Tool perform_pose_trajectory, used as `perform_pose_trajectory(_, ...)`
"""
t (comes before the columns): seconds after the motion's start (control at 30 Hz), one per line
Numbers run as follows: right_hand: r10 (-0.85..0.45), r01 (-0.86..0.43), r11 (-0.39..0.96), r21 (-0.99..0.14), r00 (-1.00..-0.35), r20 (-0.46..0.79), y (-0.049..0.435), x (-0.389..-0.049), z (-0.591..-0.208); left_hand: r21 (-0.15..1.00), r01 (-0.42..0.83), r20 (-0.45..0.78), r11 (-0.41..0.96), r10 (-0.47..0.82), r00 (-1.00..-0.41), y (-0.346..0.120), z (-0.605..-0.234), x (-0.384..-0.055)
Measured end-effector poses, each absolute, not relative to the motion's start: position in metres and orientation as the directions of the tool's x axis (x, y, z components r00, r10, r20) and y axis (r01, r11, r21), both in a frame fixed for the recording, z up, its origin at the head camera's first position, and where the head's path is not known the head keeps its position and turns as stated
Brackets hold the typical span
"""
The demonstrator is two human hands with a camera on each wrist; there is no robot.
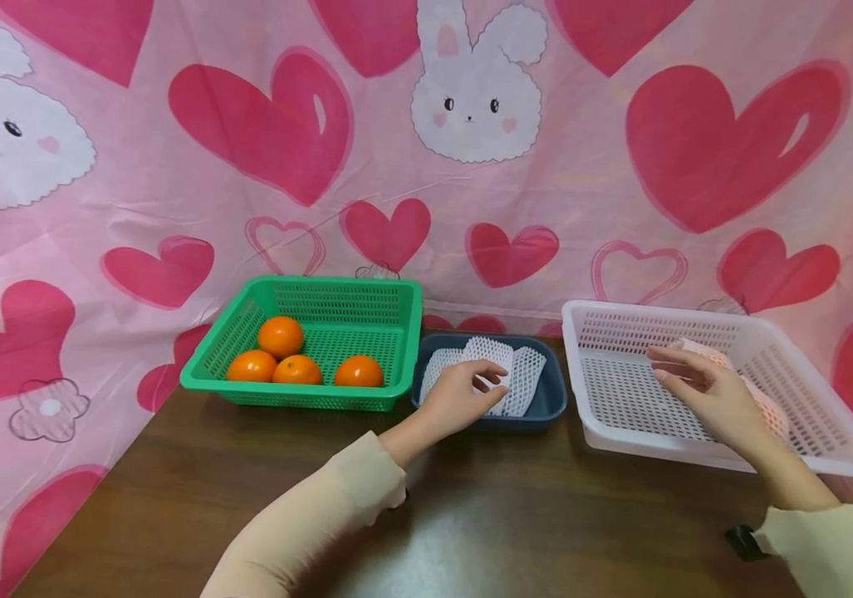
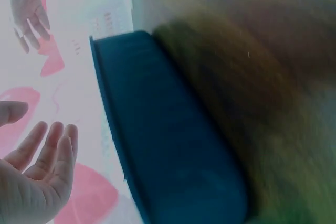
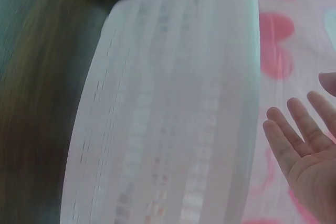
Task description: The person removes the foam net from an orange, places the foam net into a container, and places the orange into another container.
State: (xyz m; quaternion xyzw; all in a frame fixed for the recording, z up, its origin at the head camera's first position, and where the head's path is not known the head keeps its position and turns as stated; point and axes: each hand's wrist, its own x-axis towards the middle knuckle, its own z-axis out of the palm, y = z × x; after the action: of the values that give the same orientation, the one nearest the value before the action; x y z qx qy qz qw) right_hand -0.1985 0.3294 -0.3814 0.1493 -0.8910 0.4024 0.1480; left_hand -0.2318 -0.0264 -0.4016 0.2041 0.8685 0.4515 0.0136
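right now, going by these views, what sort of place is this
Probably a makeshift indoor workspace: a brown wood-look table in front of a pink, heart-printed cloth backdrop, with a green perforated plastic basket holding round orange fruit on it.

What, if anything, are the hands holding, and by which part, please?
Nothing is held: the left hand is empty over the blue tray, and the right hand is empty over the white basket.
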Motion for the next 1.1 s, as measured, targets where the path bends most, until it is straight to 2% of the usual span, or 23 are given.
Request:
perform_pose_trajectory(0.23,-0.093,-0.374,0.601,-0.706,-0.91,0.404,0.37,-0.193,-0.39,0.853,0.332,0.197,0.402,0.341,-0.919,-0.005,-0.411,-0.229)
perform_pose_trajectory(0.4,0.0,-0.267,0.695,-0.667,-0.928,0.372,0.396,-0.186,-0.393,0.897,0.298,0.188,0.327,0.327,-0.926,0.011,-0.416,-0.23)
perform_pose_trajectory(0.6,0.107,-0.127,0.792,-0.598,-0.934,0.34,0.413,-0.183,-0.394,0.987,0.087,0.038,0.132,0.33,-0.943,0.031,-0.418,-0.23)
perform_pose_trajectory(0.8,0.131,-0.025,0.856,-0.516,-0.955,0.264,0.424,-0.185,-0.391,0.994,-0.111,-0.1,-0.012,0.35,-0.931,0.048,-0.421,-0.226)
perform_pose_trajectory(1.1,0.106,0.054,0.896,-0.44,-0.99,0.094,0.45,-0.193,-0.393,0.957,-0.232,-0.157,-0.176,0.361,-0.919,0.074,-0.422,-0.219)
